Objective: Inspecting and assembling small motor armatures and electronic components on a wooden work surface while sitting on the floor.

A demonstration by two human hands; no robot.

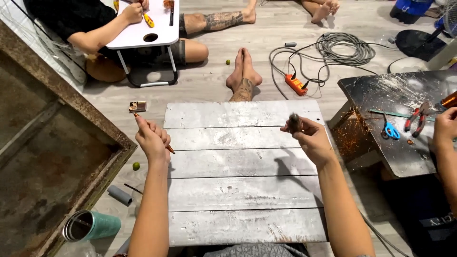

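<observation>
**A:** Head view, only one we have. Left hand [152, 139] is closed around a thin orange-tipped stick [169, 149]; one end pokes out above the knuckles, the other below the palm toward the board. Fingers curled tight together on it.

**B:** Right?

**A:** Right hand [312, 138] is raised above the grey slatted board [243, 190], thumb and fingertips pinched on a small dark roundish piece [294, 123]. The piece sits at the very fingertips, sticking up past them, not buried in the palm. Can't tell what it is, too blurred.

**B:** The two things touching?

**A:** No. Well apart, hands at opposite edges of the board, both held in the air. Nothing lies on the board between them.

**B:** Progress?

**A:** My read: early or between steps. Both pieces are picked up, not brought together, no finished item visible on the board.

**B:** Surroundings?

**A:** Small brown block [137, 106] on the floor just beyond the left hand. Teal cup [93, 226] and grey tube [119, 195] lower left. Another person's hand [445, 128] at the dark side table [381, 90] on the right, beside red pliers [416, 116] and blue scissors [391, 130]. Orange power strip [296, 84] with coiled cable further out. A third person sits at a white folding table [143, 33].
</observation>
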